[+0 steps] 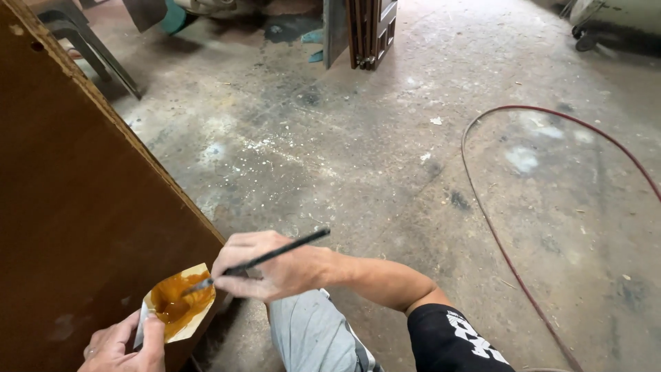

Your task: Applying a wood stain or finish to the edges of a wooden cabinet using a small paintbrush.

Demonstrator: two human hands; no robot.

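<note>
Right hand [265, 269] is gripping a thin dark brush [265, 258] like a pencil, fingers closed round the lower handle, the upper end angling up and to the right. The tip is dipping into amber-brown stain pooled on a small folded paper palette [180, 303]. Left hand [124, 344] is pinching that paper at its lower left corner, thumb on top, holding it just in front of the lower right part of a large brown board [82, 207]. The board is standing tilted, its raw pale edge running diagonally down toward the hands. Whether the paper is touching the board cannot be told.

Judgement on the step: the brush is being loaded. The paper is flimsy and the pool is sitting near its middle, so the left hand should be keeping it level and slightly cupped, or stain is likely to run off the folded edge. A light dip and a wipe against the dry rim would be keeping the load from dripping.

Around: dusty grey concrete floor [385, 158], a red hose [482, 213] looping at right, chair legs [89, 48] near the top left corner, stacked wooden frames [368, 31] at the top. The person's grey trouser knee [310, 337] is bending under the right forearm.
</note>
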